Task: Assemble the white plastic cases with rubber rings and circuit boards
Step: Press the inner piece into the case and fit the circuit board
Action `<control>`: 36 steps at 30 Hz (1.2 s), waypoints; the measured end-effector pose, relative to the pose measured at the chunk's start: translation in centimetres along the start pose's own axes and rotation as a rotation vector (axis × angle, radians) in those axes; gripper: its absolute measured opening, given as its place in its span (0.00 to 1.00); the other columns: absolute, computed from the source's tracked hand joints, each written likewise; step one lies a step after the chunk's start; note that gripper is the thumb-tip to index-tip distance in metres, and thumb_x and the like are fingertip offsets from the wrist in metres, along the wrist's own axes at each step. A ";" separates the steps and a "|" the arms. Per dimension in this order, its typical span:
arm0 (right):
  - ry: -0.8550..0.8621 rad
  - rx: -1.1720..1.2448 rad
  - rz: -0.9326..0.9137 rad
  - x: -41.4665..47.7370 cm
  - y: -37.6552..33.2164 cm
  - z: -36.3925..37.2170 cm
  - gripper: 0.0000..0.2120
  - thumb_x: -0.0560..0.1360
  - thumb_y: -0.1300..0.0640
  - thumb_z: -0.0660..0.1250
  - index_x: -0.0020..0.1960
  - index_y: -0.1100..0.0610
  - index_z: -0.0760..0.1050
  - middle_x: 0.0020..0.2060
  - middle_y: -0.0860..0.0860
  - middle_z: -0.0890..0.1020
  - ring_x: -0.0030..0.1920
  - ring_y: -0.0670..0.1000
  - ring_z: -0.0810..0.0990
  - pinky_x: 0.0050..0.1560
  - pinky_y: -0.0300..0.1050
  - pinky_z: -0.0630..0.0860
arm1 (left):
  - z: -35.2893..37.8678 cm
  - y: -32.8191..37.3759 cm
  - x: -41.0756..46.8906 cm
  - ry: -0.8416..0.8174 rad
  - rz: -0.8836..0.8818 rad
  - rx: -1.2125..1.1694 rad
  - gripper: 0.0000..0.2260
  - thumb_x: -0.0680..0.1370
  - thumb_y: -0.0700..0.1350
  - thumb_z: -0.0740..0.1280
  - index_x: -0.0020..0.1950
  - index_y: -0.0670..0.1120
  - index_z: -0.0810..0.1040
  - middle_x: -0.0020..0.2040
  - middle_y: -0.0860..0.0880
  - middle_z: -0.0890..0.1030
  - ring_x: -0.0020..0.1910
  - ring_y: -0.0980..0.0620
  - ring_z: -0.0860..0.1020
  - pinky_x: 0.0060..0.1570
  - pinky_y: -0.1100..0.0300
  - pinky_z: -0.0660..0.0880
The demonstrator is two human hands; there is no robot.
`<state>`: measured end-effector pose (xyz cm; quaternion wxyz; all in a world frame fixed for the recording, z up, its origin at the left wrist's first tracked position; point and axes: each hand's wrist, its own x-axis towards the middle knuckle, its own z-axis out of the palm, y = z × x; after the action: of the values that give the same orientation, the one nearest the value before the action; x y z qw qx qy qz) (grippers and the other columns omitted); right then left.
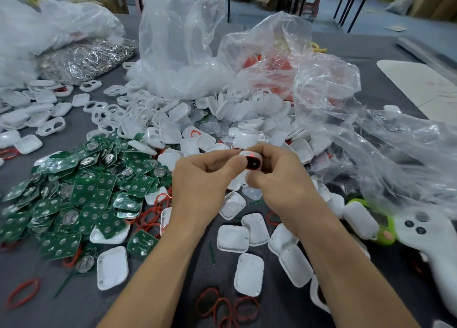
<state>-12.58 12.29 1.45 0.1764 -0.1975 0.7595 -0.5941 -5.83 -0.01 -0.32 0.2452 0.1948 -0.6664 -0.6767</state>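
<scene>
Both hands meet above the grey table [173, 290] at mid-frame. My left hand [202, 179] and my right hand [279, 179] grip one white plastic case [253, 160] between their fingertips; a red rubber ring shows along its rim and its inside looks dark. A heap of green circuit boards [81, 199] lies to the left. Loose white case halves [232, 238] lie below the hands, and a bigger pile of cases [197, 119] sits behind. Red rubber rings [225, 308] lie near the front edge, with more red rings [150, 216] beside the boards.
Crumpled clear plastic bags [178, 43] rise behind the piles and spread to the right [371, 142]. A bag of metal clips [84, 60] is at the back left. A white controller [425, 238] and a green gadget [376, 218] lie at the right.
</scene>
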 end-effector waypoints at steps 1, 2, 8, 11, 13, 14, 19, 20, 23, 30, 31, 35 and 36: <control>-0.004 -0.041 -0.005 0.0 -0.3 -0.1 0.14 0.69 0.65 0.66 0.47 0.48 0.81 0.37 0.47 0.84 0.37 0.50 0.79 0.40 0.44 0.77 | 0.1 0.1 0.0 0.022 0.002 0.012 0.07 0.69 0.57 0.75 0.44 0.59 0.89 0.38 0.53 0.87 0.37 0.57 0.84 0.40 0.61 0.80; -0.021 -0.086 -0.003 -0.1 -0.7 -0.4 0.13 0.72 0.66 0.67 0.48 0.49 0.81 0.38 0.47 0.85 0.39 0.52 0.81 0.44 0.47 0.78 | 0.1 0.3 0.0 0.046 -0.001 0.016 0.07 0.69 0.59 0.73 0.43 0.59 0.89 0.38 0.52 0.87 0.37 0.56 0.84 0.42 0.57 0.81; -0.115 -0.258 0.137 -4.4 -2.6 -7.5 0.14 0.69 0.58 0.73 0.50 0.44 0.76 0.34 0.52 0.82 0.34 0.53 0.74 0.38 0.54 0.71 | -0.4 0.7 -0.4 0.168 0.026 0.057 0.07 0.74 0.54 0.70 0.40 0.59 0.88 0.37 0.52 0.87 0.41 0.51 0.86 0.46 0.54 0.80; -0.121 -0.657 0.212 -7.5 -2.7 -10.1 0.16 0.71 0.58 0.73 0.52 0.41 0.76 0.38 0.47 0.85 0.34 0.50 0.80 0.38 0.48 0.77 | -0.5 0.7 -0.7 0.190 0.093 0.231 0.11 0.76 0.53 0.69 0.37 0.66 0.85 0.35 0.59 0.86 0.40 0.56 0.85 0.48 0.53 0.82; 0.017 -0.896 0.200 -8.5 -2.5 -10.6 0.18 0.73 0.56 0.73 0.58 0.40 0.77 0.45 0.41 0.84 0.39 0.40 0.80 0.42 0.40 0.75 | -0.3 0.8 -1.1 0.188 0.132 0.387 0.09 0.76 0.55 0.68 0.39 0.70 0.83 0.34 0.64 0.84 0.39 0.59 0.83 0.48 0.56 0.80; 0.128 -0.933 0.168 -8.9 -2.5 -10.5 0.18 0.73 0.57 0.72 0.59 0.41 0.78 0.45 0.39 0.83 0.40 0.38 0.78 0.43 0.39 0.73 | -0.2 0.9 -1.3 0.182 0.148 0.460 0.08 0.75 0.56 0.67 0.42 0.72 0.81 0.35 0.66 0.82 0.39 0.60 0.82 0.46 0.58 0.79; 0.266 -0.828 -0.012 -8.5 -3.0 -7.1 0.15 0.73 0.63 0.69 0.52 0.45 0.84 0.42 0.41 0.86 0.39 0.43 0.80 0.50 0.41 0.78 | -0.4 0.9 -2.0 0.231 0.170 0.786 0.11 0.75 0.54 0.64 0.49 0.64 0.86 0.34 0.63 0.80 0.40 0.52 0.80 0.42 0.59 0.68; 0.217 -0.830 -0.030 -7.8 -3.0 -5.9 0.16 0.73 0.64 0.68 0.52 0.45 0.84 0.44 0.43 0.86 0.42 0.46 0.82 0.53 0.43 0.79 | -0.7 0.8 -1.9 0.258 0.165 0.837 0.12 0.76 0.53 0.64 0.51 0.63 0.85 0.37 0.59 0.83 0.42 0.49 0.81 0.42 0.58 0.67; 0.033 -0.888 -0.024 -4.8 -2.4 -2.6 0.20 0.73 0.66 0.66 0.58 0.47 0.83 0.54 0.48 0.86 0.56 0.52 0.82 0.60 0.48 0.78 | -1.9 0.1 -1.1 0.306 0.186 0.933 0.14 0.76 0.49 0.65 0.58 0.58 0.85 0.45 0.51 0.86 0.50 0.44 0.81 0.44 0.56 0.68; -0.022 -0.918 -0.090 1.9 -0.9 2.2 0.15 0.72 0.66 0.65 0.55 0.53 0.78 0.55 0.56 0.79 0.56 0.59 0.78 0.53 0.48 0.75 | -3.7 -1.8 0.5 0.058 0.175 0.899 0.25 0.78 0.43 0.67 0.76 0.45 0.72 0.72 0.43 0.76 0.75 0.44 0.66 0.74 0.50 0.63; -0.041 -0.953 -0.100 2.6 -1.0 2.4 0.15 0.72 0.65 0.66 0.56 0.54 0.78 0.56 0.56 0.78 0.57 0.59 0.77 0.55 0.49 0.76 | -3.8 -2.0 0.6 0.027 0.179 0.929 0.26 0.79 0.44 0.68 0.77 0.45 0.70 0.74 0.43 0.74 0.76 0.44 0.65 0.75 0.49 0.62; 0.019 -0.975 -0.134 4.9 -2.3 2.7 0.16 0.72 0.66 0.68 0.56 0.54 0.83 0.55 0.54 0.83 0.55 0.58 0.81 0.54 0.48 0.79 | -4.1 -2.3 1.0 -0.003 0.262 1.071 0.25 0.76 0.47 0.70 0.73 0.45 0.74 0.67 0.46 0.79 0.69 0.44 0.72 0.71 0.50 0.65; 0.054 -0.956 -0.155 5.4 -2.6 2.9 0.16 0.71 0.67 0.68 0.55 0.54 0.84 0.53 0.54 0.84 0.54 0.58 0.82 0.54 0.49 0.79 | -4.1 -2.1 1.2 0.013 0.251 1.034 0.23 0.74 0.46 0.71 0.70 0.46 0.77 0.63 0.47 0.82 0.65 0.44 0.75 0.68 0.50 0.68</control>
<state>-15.50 6.58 3.15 0.0011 -0.2968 0.9349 -0.1948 -4.50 -4.06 -2.51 0.2003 0.2135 -0.9295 -0.2241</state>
